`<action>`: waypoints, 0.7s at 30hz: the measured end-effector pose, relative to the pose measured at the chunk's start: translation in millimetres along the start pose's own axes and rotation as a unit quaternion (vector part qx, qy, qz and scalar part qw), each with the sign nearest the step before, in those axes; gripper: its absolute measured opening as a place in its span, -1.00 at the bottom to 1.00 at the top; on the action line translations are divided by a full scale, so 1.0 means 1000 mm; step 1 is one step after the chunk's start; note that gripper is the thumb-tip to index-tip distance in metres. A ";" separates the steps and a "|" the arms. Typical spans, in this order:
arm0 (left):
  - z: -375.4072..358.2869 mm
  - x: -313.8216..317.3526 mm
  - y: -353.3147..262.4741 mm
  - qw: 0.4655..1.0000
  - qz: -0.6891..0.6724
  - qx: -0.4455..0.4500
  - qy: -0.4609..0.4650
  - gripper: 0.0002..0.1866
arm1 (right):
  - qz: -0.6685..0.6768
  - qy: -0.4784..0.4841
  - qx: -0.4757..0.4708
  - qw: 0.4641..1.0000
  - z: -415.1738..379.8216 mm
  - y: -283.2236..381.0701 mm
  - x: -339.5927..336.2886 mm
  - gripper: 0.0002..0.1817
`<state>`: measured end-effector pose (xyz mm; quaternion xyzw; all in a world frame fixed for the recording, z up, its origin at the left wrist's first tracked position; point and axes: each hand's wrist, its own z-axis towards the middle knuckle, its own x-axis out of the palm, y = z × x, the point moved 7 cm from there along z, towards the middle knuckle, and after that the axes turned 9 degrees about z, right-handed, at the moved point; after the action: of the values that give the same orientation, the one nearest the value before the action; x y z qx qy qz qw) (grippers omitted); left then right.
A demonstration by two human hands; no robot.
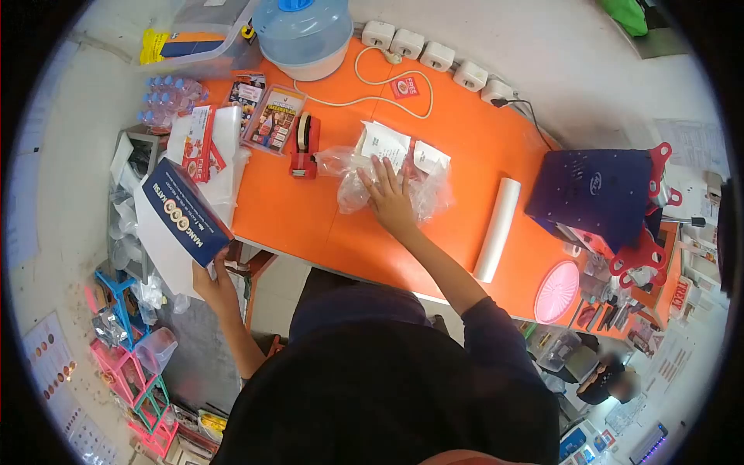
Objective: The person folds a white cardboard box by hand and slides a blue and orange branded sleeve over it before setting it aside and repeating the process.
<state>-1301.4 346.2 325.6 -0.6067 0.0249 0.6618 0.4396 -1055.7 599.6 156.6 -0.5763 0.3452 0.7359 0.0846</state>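
My left hand (215, 280) grips the lower edge of a dark blue and white cardboard box (174, 190), tilted over the left end of the table. "KATSU" is printed on its blue side. My right hand (390, 203) lies with fingers spread on a clear plastic bag (353, 190) in the middle of the orange table (310, 221). Under and beyond those fingertips, white printed slips (385, 143) rest on the bag. What the bag contains is hard to make out.
A red tape dispenser (304, 147) stands left of the bag. Right of it lie a white roll (497, 229) and a pink round lid (556, 291). A blue-lidded tub (302, 35), power sockets (438, 56) and a cable line the back. A person (604, 381) is at far right.
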 end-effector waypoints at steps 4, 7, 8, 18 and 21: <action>0.002 0.000 -0.002 1.000 -0.011 0.006 -0.003 -0.83 | 0.017 0.001 0.002 1.000 -0.001 -0.001 0.000 -0.16; 0.004 -0.001 -0.005 1.000 -0.001 0.019 -0.009 -0.83 | 0.019 -0.009 0.004 1.000 -0.002 0.000 0.000 -0.16; 0.004 -0.003 -0.009 0.999 0.014 0.030 -0.016 -0.81 | 0.020 -0.009 0.004 1.000 -0.003 0.000 0.000 -0.16; 0.005 -0.003 -0.014 0.999 0.009 0.029 -0.013 -0.79 | 0.023 -0.016 0.008 1.000 -0.003 0.000 0.001 -0.18; 0.007 0.003 -0.015 1.000 -0.017 0.019 -0.007 -0.79 | 0.016 -0.014 0.009 1.000 0.000 -0.002 0.003 -0.17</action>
<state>-1297.1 361.2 333.0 -0.5939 0.0235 0.6581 0.4622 -1055.7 599.5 152.8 -0.5597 0.3600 0.7418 0.0831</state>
